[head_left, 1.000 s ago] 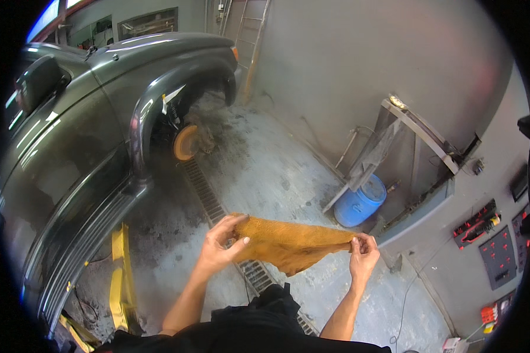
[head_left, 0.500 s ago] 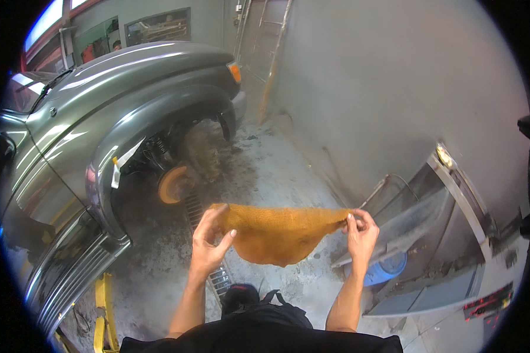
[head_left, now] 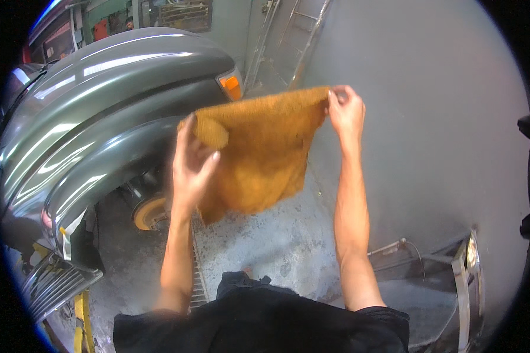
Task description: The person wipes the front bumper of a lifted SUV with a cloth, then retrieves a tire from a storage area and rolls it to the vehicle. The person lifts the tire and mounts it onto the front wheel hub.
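Cloth (head_left: 259, 159): likely light, limp; take by corners
Left hand (head_left: 188, 176): fingers gripping left corner
Right hand (head_left: 348, 115): fingers pinching right corner

We count one orange-brown fabric cloth (head_left: 259, 162), one glossy dark-grey vehicle (head_left: 129, 88), one orange corner light (head_left: 232, 88) and one round orange disc (head_left: 141, 214).

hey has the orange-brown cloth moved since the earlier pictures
Yes, the cloth has moved upward in the view: it now nearly reaches the orange light on the car, having been well below it.
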The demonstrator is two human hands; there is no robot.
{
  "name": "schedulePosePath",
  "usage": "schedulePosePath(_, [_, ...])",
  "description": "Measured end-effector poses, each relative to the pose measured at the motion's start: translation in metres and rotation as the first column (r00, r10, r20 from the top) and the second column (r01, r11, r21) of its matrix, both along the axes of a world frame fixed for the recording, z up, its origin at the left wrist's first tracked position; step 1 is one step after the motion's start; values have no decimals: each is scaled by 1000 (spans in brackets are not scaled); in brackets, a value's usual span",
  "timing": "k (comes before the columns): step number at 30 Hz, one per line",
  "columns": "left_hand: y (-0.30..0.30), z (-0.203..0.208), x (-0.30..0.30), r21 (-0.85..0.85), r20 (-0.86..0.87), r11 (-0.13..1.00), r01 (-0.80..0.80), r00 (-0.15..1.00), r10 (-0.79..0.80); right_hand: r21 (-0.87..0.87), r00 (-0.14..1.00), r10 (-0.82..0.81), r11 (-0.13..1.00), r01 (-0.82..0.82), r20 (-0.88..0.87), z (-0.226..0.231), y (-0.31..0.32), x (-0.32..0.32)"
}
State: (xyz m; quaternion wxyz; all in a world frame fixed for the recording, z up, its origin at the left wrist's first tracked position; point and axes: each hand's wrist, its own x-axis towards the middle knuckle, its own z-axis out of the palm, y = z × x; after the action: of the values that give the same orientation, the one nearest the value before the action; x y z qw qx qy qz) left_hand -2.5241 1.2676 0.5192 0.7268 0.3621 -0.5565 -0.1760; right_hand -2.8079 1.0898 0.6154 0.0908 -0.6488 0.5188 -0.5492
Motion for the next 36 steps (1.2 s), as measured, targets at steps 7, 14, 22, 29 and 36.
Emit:
schedulePosePath(7, [-216,39,-18,-159,-211,979,127,964,-160,53,977,213,975,-214,26,43,-288,54])
schedulePosePath(14, [-389,55,-27,-279,-410,960,-9,905,-111,251,880,450,879,-406,-154,81,-507,109])
schedulePosePath(22, [-541,62,-30,-260,-455,953,-155,890,21,344,855,413,889,-303,-314,89,-677,184])
schedulePosePath(29, [-649,55,19,-230,-463,938,-258,877,128,308,833,406,903,-301,-377,65,-793,269])
schedulePosePath(36, [-783,44,68,-176,-490,896,-408,826,280,473,715,616,764,-440,-330,62,-921,366])
